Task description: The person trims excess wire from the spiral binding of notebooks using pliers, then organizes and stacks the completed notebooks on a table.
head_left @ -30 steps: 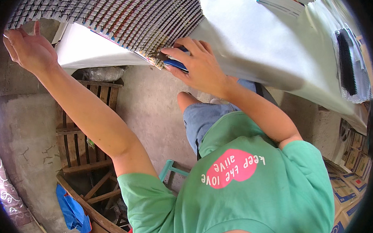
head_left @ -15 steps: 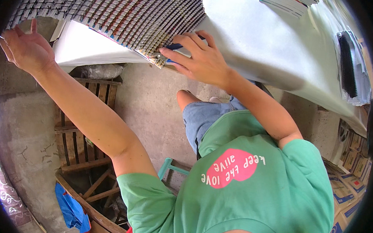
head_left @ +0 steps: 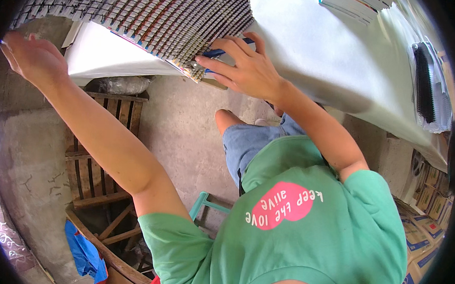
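Observation:
A wide bank of wire-bound booklets (head_left: 141, 14), packed close with their wire loops in rows, lies along the upper left of the table. My right hand (head_left: 249, 68) is closed around blue-handled pliers (head_left: 213, 54). Their metal head is at the near right corner of the bank, by the ends of the wires; the tips are too small to make out. Far to the left, my left hand (head_left: 36, 62) reaches out below the left end of the bank, its fingers loosely apart near the dark rim. It holds nothing that I can see.
The white-covered table (head_left: 304, 48) runs to the right, with a stack of white sheets (head_left: 355, 6) at the back and black wire combs (head_left: 424, 85) in plastic at the right. Below are a wooden slatted chair (head_left: 100, 171), a green stool (head_left: 203, 202) and cartons (head_left: 418, 234).
My left hand has turned and drawn slightly down from the bank's edge, its fingers less spread. My right hand and the pliers have barely shifted.

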Demonstrator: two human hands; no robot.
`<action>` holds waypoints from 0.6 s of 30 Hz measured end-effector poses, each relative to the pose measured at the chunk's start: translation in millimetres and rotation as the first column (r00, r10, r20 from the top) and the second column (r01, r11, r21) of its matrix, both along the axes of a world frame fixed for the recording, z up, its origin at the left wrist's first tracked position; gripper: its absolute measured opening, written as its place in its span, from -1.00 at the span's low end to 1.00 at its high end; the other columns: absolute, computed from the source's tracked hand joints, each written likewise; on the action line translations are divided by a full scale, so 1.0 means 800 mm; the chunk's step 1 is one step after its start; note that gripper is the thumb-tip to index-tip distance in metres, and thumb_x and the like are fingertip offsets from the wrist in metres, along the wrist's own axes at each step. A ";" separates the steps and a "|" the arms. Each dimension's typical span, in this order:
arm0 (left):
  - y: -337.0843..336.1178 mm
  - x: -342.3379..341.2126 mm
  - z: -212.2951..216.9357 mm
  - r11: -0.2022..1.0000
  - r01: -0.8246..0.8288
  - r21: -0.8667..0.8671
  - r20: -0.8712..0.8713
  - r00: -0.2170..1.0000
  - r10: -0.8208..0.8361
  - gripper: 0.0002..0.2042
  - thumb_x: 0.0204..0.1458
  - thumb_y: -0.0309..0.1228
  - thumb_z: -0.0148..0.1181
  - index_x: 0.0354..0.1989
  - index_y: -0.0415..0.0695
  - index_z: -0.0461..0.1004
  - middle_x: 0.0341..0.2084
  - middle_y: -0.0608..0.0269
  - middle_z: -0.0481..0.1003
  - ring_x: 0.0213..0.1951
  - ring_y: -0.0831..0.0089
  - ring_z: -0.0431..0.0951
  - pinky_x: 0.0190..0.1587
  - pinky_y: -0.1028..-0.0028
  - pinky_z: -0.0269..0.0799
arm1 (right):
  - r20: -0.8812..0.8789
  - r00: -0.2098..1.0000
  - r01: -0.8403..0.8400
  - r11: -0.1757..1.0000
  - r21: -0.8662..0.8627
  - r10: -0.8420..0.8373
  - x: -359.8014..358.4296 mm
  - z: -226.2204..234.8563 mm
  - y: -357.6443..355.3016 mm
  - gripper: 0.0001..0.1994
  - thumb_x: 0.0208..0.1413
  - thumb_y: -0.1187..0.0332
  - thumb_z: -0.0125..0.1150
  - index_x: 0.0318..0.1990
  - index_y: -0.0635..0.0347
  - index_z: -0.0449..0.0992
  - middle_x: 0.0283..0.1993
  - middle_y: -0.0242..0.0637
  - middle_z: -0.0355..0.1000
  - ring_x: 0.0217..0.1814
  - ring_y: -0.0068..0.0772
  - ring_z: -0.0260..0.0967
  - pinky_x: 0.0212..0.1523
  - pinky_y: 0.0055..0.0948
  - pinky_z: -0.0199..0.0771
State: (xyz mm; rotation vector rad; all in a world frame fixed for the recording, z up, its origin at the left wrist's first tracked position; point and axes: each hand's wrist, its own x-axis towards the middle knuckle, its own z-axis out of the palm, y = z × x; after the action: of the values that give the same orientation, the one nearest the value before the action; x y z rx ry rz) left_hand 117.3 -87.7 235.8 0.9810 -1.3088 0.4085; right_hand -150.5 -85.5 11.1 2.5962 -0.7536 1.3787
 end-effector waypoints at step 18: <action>0.065 -0.098 -0.260 0.924 -0.136 0.357 0.101 0.989 0.106 0.28 -0.41 -0.30 0.56 0.33 -0.17 -0.47 0.25 -0.19 -0.09 0.30 -0.04 -0.04 0.29 -0.04 -0.11 | 0.119 0.992 -0.077 0.972 0.220 0.051 -0.029 -0.012 -0.005 -0.60 -0.16 0.24 0.36 -0.07 -0.24 0.51 -0.08 -0.47 0.27 -0.01 -0.43 0.25 0.03 -0.23 0.07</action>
State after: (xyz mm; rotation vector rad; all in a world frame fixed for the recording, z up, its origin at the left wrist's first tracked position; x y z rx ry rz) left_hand 39.0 -36.1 27.9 1.3734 -1.4306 0.3068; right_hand -173.7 -89.8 1.3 2.7523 -0.8977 1.5537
